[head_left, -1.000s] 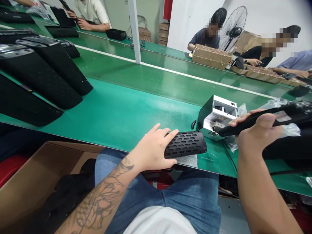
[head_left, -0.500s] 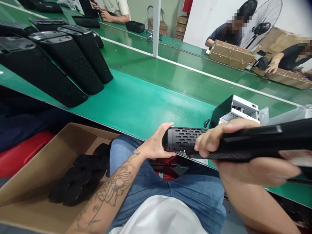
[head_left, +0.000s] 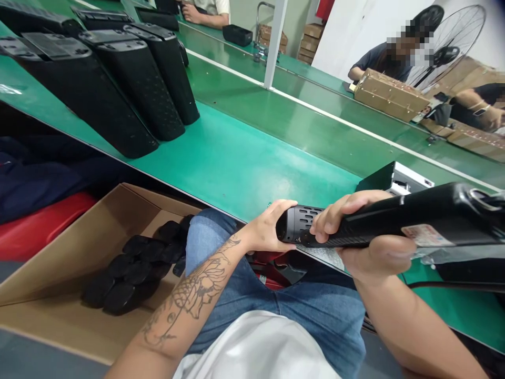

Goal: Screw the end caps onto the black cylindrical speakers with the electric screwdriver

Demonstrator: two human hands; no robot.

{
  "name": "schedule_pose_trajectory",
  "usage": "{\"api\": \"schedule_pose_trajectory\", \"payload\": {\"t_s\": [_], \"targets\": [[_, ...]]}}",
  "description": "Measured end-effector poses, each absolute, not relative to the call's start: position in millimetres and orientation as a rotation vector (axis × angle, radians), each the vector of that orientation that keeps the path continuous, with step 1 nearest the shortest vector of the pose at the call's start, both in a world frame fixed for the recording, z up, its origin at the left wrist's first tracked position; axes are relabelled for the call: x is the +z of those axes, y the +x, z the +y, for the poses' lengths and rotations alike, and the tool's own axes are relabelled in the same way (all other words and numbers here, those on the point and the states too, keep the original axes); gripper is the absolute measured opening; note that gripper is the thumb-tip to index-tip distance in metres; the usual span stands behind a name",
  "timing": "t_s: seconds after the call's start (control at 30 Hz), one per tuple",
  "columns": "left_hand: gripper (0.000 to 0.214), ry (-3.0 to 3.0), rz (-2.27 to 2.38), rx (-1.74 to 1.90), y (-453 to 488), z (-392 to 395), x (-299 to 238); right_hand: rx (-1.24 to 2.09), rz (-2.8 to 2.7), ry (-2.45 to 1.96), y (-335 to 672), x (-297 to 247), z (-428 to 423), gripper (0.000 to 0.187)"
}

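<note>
Far left on my feed, a brown cardboard box (head_left: 59, 273) sits on the floor beside the knee with black oval parts (head_left: 134, 268) heaped in it; above it, tall black mesh-fronted housings (head_left: 130, 89) lie in a row on the green bench top (head_left: 244, 158); moving to the middle, my left hand (head_left: 268, 231) is cupped round the left end of the black perforated cylindrical casing (head_left: 300, 223), first finger laid along its top, thumb underneath; the casing lies level at the near edge of the bench, just over the lap, and its right part is hidden behind the other hand; my right hand (head_left: 366, 247) is wrapped tight around the black electric screwdriver (head_left: 426, 221), fingers curled over the barrel, thumb beneath it; the tool lies almost flat, pointing left across the casing, and I cannot see its tip; behind it stands a white and black box-shaped feeder (head_left: 398, 179); a co-worker (head_left: 379, 58) sits across the far belt; I judge the step in hand to be bringing the driver to the casing for fastening, with the bit not clearly seated; the next move calls for a firm left grip so the casing cannot roll, and the bit lined up square before any pressure
</note>
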State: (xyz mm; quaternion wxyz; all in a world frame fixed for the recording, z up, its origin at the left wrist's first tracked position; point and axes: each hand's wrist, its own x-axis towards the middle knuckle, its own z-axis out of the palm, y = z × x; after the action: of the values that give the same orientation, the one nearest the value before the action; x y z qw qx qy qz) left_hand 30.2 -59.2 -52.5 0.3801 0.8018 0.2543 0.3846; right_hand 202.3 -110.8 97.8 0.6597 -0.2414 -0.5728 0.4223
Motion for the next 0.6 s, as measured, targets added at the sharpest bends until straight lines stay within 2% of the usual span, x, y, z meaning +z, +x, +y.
{"api": "schedule_pose_trajectory", "payload": {"t_s": [0.4,0.5,0.6], "targets": [[0.105,2.030,0.726,0.907,28.9,-60.7,-44.9,1.123,-1.372,-0.570,208.4,93.7,-108.0,0.041],[0.111,2.047,0.744,0.901,28.3,-61.4,-46.6,1.164,-1.391,-0.533,209.2,86.2,-106.4,0.041],[0.126,2.091,0.760,0.894,26.8,-61.6,-50.9,1.167,-1.422,-0.561,211.4,85.0,-111.7,0.044]]}}
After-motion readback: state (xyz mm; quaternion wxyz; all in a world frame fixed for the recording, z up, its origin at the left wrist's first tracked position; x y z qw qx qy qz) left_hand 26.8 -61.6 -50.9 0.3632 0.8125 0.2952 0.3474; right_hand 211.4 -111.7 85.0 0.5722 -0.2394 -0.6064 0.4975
